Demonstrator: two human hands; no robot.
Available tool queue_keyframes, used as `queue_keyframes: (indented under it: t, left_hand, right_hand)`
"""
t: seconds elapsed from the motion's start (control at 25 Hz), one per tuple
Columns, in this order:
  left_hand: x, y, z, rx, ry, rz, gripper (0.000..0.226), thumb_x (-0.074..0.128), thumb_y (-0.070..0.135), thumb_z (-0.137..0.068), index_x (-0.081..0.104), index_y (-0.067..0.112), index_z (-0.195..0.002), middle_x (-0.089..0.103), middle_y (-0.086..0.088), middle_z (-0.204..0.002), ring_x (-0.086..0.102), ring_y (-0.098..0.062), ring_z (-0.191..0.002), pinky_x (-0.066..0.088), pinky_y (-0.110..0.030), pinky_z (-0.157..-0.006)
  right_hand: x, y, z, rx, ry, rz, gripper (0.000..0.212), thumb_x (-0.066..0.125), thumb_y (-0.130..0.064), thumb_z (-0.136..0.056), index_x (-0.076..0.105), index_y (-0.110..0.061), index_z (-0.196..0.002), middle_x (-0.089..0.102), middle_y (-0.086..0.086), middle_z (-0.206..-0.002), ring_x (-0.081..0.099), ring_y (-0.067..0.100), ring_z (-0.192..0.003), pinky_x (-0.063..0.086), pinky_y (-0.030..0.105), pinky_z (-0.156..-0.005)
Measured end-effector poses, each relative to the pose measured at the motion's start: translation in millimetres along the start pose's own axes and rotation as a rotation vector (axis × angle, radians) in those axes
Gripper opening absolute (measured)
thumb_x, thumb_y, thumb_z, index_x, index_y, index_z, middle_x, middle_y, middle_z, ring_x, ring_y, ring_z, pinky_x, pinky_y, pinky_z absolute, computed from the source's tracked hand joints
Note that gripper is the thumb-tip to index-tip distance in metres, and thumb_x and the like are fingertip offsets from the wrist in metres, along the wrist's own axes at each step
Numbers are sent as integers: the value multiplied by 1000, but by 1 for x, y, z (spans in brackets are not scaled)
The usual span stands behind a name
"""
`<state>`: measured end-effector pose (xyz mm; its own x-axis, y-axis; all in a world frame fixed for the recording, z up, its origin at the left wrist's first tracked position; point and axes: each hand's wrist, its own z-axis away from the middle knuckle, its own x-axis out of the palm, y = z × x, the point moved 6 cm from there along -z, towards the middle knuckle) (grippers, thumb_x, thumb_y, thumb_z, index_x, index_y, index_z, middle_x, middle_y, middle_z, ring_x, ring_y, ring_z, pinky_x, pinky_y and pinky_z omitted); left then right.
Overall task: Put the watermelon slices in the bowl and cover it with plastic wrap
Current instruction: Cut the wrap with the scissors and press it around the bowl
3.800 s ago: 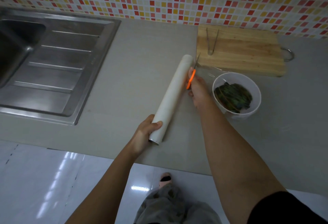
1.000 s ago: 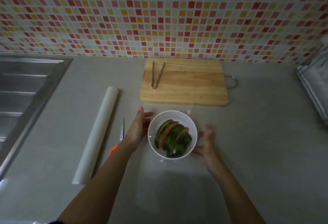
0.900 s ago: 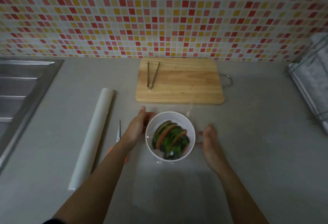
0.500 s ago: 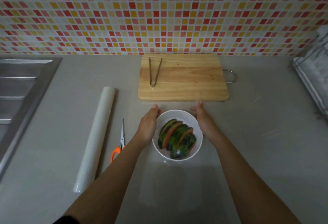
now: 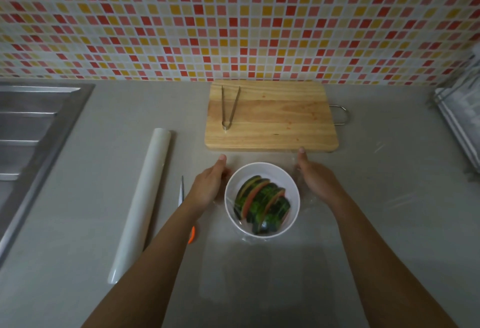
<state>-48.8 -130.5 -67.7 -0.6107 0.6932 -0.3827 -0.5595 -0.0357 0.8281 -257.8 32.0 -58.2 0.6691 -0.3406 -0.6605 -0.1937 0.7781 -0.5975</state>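
Plastic wrap [image 5: 306, 199], thin, limp and clingy, drapes the bowl [image 5: 262, 169]; we would pinch its loose edges, where our left hand [image 5: 207, 187] and right hand [image 5: 315, 180] lie flat, fingers extended.

Tongs [image 5: 229, 109] lie on the cutting board [image 5: 280, 125]; scissors [image 5: 183, 197] rest near the sink [image 5: 31, 130].

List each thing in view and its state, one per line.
bowl: upright, film over it
watermelon slices: inside bowl
plastic wrap roll: lying flat
scissors: lying closed
tongs: open, on cutting board
left hand: flat beside bowl
right hand: pressing film down
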Motion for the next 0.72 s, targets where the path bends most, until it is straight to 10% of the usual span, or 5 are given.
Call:
queue_keyframes:
  t: [0.32, 0.56, 0.72]
  left_hand:
    - [4, 17, 1, 77, -145, 156, 45, 48, 61, -83, 53, 25, -56, 53, 10, -53, 50, -9, -52, 41, -24, -56]
    - [-1, 19, -2, 167, 31, -21, 37, 45, 44, -95, 52, 16, -72, 63, 10, -68, 55, -6, -61, 42, -17, -59]
    - [-2, 29, 5, 262, 99, -124, 33, 38, 41, -98, 43, 19, -73, 66, 7, -75, 59, 2, -67, 38, -3, -56]
  right_hand:
    - [13, -18, 2, 56, -327, -191, 80, 27, -95, -52, 70, -28, -59, 57, -11, -51, 53, 14, -62, 42, 31, -68]
    - [10, -17, 13, -83, -161, -493, 34, 48, -52, -88, 74, -34, -76, 59, -19, -45, 54, 3, -44, 41, 17, -44]
    - [16, -19, 17, -53, -20, -619, 36, 43, -50, -91, 71, -37, -75, 51, -27, -40, 51, 4, -58, 41, 25, -57]
